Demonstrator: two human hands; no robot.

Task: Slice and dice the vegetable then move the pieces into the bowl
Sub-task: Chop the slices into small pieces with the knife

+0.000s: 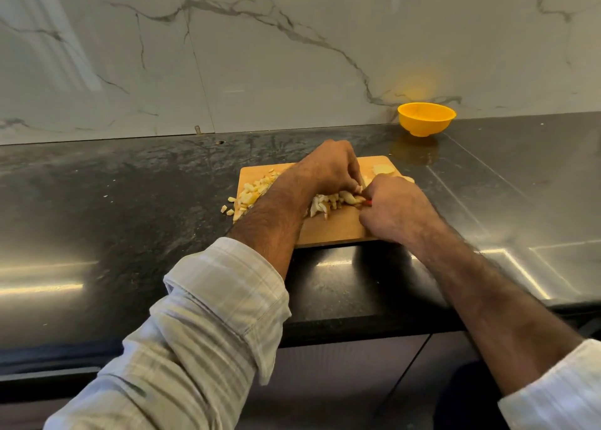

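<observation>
Dicing's mostly done: pieces [252, 195] heaped on the board [338, 228], bowl [426, 119] looks empty. Left hand [328, 169] pinches strips [335, 202]; right hand [396, 208] is fisted, probably round a knife.

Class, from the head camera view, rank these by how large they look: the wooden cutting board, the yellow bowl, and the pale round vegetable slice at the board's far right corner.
1. Wooden cutting board, largest, though partly hidden by the hands.
2. Yellow bowl; it sits farther from the camera, so it may appear smaller than it is.
3. Pale round slice, clearly smallest.
</observation>
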